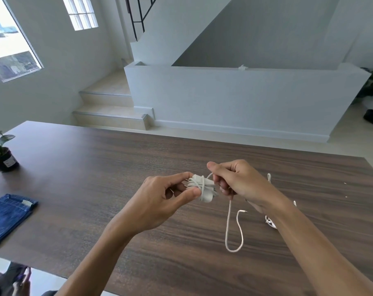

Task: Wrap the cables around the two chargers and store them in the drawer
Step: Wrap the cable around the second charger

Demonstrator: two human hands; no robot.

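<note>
Both hands were up over the wood surface [96, 167]. The left hand [160, 201] pinched the white charger [203, 189], already half bundled, while the right hand [234, 180] gripped its cable [229, 227] just beside it. The loose end dangled below the charger. A second cable [269, 177] lay past the right hand. Jeans [8, 216] and a potted plant [0, 154] sat far left of the charger.
</note>
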